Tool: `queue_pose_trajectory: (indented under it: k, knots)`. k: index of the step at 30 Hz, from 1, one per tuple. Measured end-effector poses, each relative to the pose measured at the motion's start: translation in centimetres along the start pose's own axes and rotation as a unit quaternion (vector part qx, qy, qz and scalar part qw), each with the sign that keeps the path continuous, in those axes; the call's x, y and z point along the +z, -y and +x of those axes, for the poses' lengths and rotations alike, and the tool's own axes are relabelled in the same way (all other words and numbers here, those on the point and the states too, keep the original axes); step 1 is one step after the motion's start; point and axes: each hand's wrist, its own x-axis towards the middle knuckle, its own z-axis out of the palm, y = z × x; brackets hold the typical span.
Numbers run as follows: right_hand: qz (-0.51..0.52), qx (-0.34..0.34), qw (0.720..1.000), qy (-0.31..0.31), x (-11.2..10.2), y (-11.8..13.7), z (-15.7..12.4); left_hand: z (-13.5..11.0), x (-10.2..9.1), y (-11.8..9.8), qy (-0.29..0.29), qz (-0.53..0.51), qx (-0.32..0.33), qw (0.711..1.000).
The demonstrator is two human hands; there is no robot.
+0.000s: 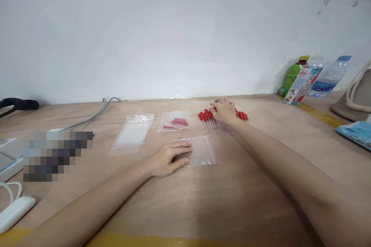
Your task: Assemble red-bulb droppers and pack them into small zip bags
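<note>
My left hand [169,158] rests palm down on the left end of a clear zip bag [203,152], fingers stretched out and apart. This bag lies flat, its red-lined seal toward the right. My right hand [224,111] is over a row of glass droppers with red rubber bulbs [205,115]. Its finger and thumb are apart, with a red bulb showing between them; the other fingers are partly hidden. The droppers' thin clear tubes point toward me. Left of them lie filled zip bags [176,121] with red bulbs inside. Farther left is a stack of zip bags [131,133].
Several bottles [298,79] stand by the wall at the back right, near a grey-beige bag [353,92] and a blue packet [358,133]. On the left are a grey cable [92,115], a white power strip [11,166] and a white device [17,212].
</note>
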Motion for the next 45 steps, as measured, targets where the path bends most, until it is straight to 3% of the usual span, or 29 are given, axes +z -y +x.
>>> queue_pose_trajectory:
  k: [5,9,15,19,23,27,34,37,42,45]
  knots:
    - [-0.011,0.018,0.998,0.059,1.5,0.1,1.6,0.1,0.1,0.0,0.012,-0.005,-0.002,1.0]
    - [0.026,0.027,0.996,0.084,1.5,-0.2,2.2,0.2,0.0,-0.1,0.008,-0.012,-0.001,1.0]
    - [0.126,0.041,0.986,0.1,-1.8,-0.5,2.8,0.2,-0.1,-0.3,0.009,-0.009,-0.009,1.0]
    - [0.229,0.016,0.97,0.085,-4.8,-1.0,0.6,0.2,-0.1,-0.4,0.0,-0.015,-0.013,1.0]
    - [0.486,0.101,0.868,-0.001,-5.0,-1.9,-4.1,0.2,-0.1,-0.5,-0.006,-0.017,-0.022,1.0]
    - [0.602,0.211,0.77,0.01,-3.1,-2.4,-8.3,0.2,-0.1,-0.5,0.0,-0.008,-0.028,1.0]
    - [0.656,0.276,0.703,-0.003,-1.3,-2.2,-9.8,0.2,-0.1,-0.4,0.004,-0.007,-0.031,0.999]
    - [0.657,0.272,0.703,-0.003,-1.0,-2.4,-9.9,0.2,-0.1,-0.4,0.006,-0.005,-0.032,0.999]
    - [0.617,0.216,0.754,-0.057,-0.7,-3.0,-10.2,0.2,-0.1,-0.5,0.001,-0.006,-0.03,1.0]
    - [0.623,0.217,0.75,-0.058,-0.8,-2.9,-10.2,0.2,-0.1,-0.5,0.004,-0.005,-0.03,1.0]
